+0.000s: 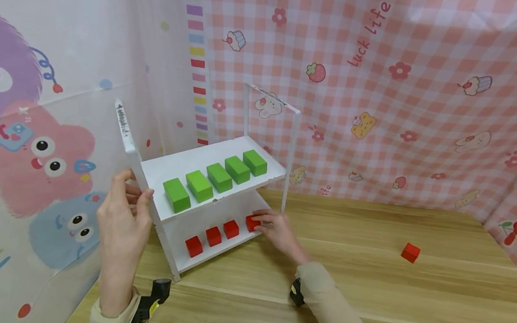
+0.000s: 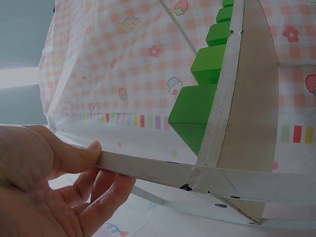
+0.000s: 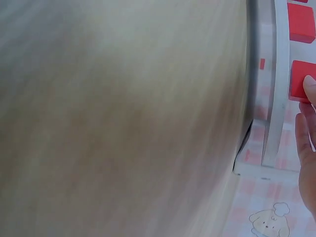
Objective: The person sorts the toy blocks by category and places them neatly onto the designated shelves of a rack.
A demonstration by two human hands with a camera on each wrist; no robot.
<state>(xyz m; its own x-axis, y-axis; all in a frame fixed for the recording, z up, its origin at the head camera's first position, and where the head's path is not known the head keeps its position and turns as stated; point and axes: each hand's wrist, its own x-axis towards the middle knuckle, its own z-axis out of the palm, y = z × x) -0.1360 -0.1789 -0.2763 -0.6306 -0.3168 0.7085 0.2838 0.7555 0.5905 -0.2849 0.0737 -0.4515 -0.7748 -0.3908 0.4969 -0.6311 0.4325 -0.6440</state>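
Note:
A white two-tier shelf rack point(image 1: 188, 156) stands on the table at the left. My left hand point(image 1: 121, 225) grips its left front post, thumb on one side and fingers behind, as the left wrist view shows up close. My right hand point(image 1: 281, 235) pinches a red block point(image 3: 297, 81) at the right end of the lower tier. Three more red blocks point(image 1: 213, 236) sit in a row to its left on that tier. Above them, several green blocks point(image 1: 219, 177) line the upper tier, slanted alike.
A lone red block point(image 1: 410, 253) lies on the wooden table point(image 1: 348, 283), well right of the rack. Behind hangs a pink checked cloth point(image 1: 350, 93), and a white cartoon-printed cloth point(image 1: 93, 40) hangs close along the left side. The rack's upright frame point(image 1: 292, 148) rises right of the upper tier.

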